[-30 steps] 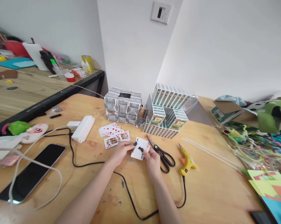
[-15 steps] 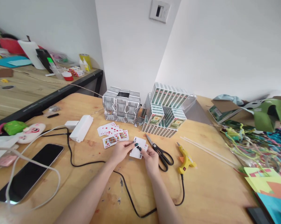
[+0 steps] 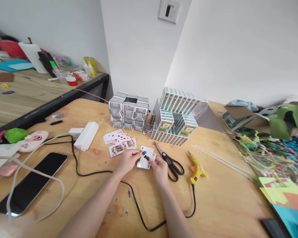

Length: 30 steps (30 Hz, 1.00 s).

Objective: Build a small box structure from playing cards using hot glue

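Between my hands, just above the wooden table, are playing cards, an ace of clubs [image 3: 144,162] on top with a red-marked card showing behind its right edge. My left hand [image 3: 130,161] pinches the ace's upper left side. From the right, my right hand [image 3: 159,167] grips the cards with its thumb on the front. Beyond my left hand, several red-suited cards [image 3: 117,148] lie face up, fanned out. Black-handled scissors [image 3: 172,164] lie just right of my right hand, and a yellow glue gun [image 3: 197,170] is farther right.
A block built of folded cards [image 3: 129,112] stands at the back, beside stacked green-and-white card boxes [image 3: 173,120]. A black cable [image 3: 136,201] passes under my forearms. A phone [image 3: 31,185] and white power strip [image 3: 86,136] lie left; colored paper [image 3: 284,195] and craft stems are at right.
The held cards and my fingertips have shifted very slightly to the left. Both hands keep their grip, and the objects on the table look the same.
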Tool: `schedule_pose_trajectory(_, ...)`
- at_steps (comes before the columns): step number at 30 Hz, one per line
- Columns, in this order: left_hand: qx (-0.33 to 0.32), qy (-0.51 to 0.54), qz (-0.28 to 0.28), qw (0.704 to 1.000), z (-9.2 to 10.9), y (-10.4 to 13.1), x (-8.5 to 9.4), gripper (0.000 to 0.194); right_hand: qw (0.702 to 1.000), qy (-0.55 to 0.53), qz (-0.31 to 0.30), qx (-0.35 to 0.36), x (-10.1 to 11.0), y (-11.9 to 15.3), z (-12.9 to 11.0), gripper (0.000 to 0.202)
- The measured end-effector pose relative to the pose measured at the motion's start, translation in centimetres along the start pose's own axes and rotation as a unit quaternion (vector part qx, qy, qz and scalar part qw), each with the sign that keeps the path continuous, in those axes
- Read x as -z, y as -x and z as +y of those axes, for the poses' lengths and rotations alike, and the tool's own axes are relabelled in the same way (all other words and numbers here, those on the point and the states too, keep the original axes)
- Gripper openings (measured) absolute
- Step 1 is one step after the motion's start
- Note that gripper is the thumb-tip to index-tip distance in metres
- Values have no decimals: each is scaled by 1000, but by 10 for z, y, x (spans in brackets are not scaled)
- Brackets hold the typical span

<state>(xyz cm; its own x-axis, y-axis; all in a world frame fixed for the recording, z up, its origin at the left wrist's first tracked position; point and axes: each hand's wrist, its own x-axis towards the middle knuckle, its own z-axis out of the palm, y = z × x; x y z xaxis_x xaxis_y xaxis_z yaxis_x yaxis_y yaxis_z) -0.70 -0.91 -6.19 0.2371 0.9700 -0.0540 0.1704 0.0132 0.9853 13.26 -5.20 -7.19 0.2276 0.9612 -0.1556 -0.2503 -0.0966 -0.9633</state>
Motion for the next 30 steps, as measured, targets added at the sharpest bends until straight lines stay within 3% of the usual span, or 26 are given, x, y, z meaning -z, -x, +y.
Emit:
schedule_pose_trajectory(7, -23, -19, 104, 994, -4, 2, -16, 38, 1000, -10, -21, -8, 0, 0, 1, 29)
schedule_pose_trajectory(12, -70, -119, 150, 979, -2, 5, -22, 32, 1000, -16, -17, -9, 0, 1, 1, 28)
schedule_pose_trajectory(25, -63, -108, 108, 986, 0, 4, -19, 40, 1000, -12, 5, -10, 2, -2, 2, 33)
schedule_pose_trajectory(30, -61, -78, 45, 994, 3, 6, -17, 36, 999, -27, 43, 8, 4, -7, 3, 36)
